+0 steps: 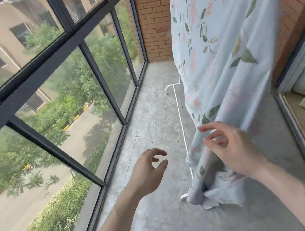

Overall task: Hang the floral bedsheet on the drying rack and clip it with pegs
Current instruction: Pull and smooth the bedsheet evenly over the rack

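Left forearm: bare, entering from the bottom edge and reaching forward and up toward the middle of the view, over the concrete floor [147, 116].
Left hand [149, 169]: seen from the back, fingers loosely curled and parted, thumb apart from them; it holds nothing and touches nothing, in the air just left of the sheet's lower end.
Right forearm: bare, coming in from the lower right corner and angled up and to the left.
Right hand [233, 150]: back toward the camera, fingers [207, 127] spread and gently bent, relaxed, in front of the lower folds of the sheet; whether the fingertips touch the cloth cannot be told, and nothing is pinched.
Floral bedsheet [222, 42]: pale blue with pink flowers and green leaves, hanging from above the top of the view down the right half; its bottom end is bunched in crumpled folds on or just above the floor, under the right hand.
Drying rack [179, 114]: only a thin white tube and curved feet show, running along the floor at the sheet's left edge; the rest is hidden by the cloth.
Windows [50, 82]: dark-framed panes along the left side.
Brick wall [152, 17]: farthest, behind the sheet.
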